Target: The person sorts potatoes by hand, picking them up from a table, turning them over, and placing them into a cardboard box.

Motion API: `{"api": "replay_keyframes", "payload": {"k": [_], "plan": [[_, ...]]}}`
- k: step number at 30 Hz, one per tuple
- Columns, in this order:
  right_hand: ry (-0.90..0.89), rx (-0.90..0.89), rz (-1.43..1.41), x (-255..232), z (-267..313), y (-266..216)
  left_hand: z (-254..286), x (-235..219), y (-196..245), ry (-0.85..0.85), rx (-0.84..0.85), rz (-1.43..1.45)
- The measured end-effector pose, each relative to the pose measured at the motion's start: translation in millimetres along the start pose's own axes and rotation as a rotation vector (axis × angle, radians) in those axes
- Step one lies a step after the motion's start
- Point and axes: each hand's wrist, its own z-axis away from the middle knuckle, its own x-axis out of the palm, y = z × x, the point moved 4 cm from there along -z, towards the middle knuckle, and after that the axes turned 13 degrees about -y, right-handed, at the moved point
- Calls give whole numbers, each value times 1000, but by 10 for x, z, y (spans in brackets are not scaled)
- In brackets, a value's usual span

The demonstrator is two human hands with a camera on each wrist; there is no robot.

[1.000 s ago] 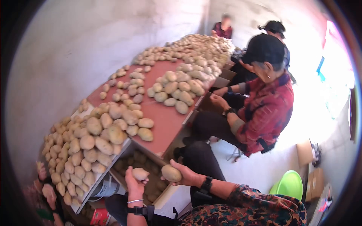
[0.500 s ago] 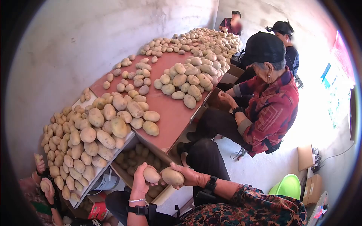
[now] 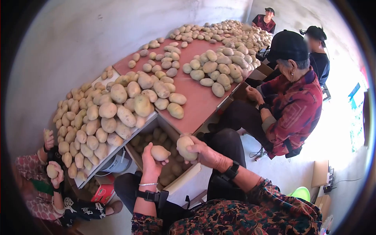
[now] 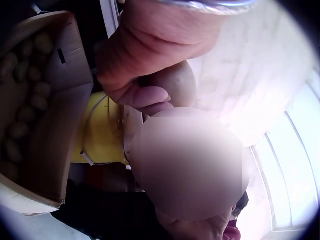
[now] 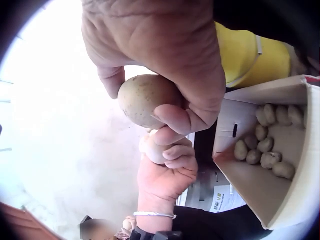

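Observation:
Held low at the front, the left hand (image 3: pixel 150 162) grips a small potato (image 3: pixel 159 153), its fingers curled under it. Just to the right, the right hand (image 3: pixel 201 152) holds a larger potato (image 3: pixel 185 148) with the thumb across its face. A gap separates the two potatoes in the head view. In the left wrist view the left hand (image 4: pixel 155 55) curls round its potato (image 4: pixel 177 84). The right wrist view shows the right hand (image 5: pixel 165 55) pinching the spotted potato (image 5: pixel 145 100), with the left hand (image 5: pixel 165 180) below.
A cardboard box (image 3: pixel 188 176) with potatoes stands below the hands. Piled potatoes (image 3: pixel 94 125) cover the near table end; more lie on the red tabletop (image 3: pixel 192 113). A person in a red shirt (image 3: pixel 293 113) sits at the right, another (image 3: pixel 39 172) at the lower left.
The head view has shifted, so the table and people stand further right. The right hand has turned its potato more upright and moved it slightly away from the left hand's potato.

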Motion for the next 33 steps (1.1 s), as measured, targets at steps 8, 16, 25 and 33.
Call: {"api": "replay_keyframes", "payload": {"k": [8, 16, 25, 33], "plan": [[278, -31, 967, -74, -332, -483, 53, -28, 52, -18, 30, 28], [390, -273, 1316, -203, -1161, -1168, 67, -4, 41, 37, 40, 119], [523, -210, 1444, 104, -2140, -1541, 127, -61, 123, 143, 78, 250], [474, -231, 1779, -73, -2064, -1505, 99, -90, 209, 76, 102, 200]]}}
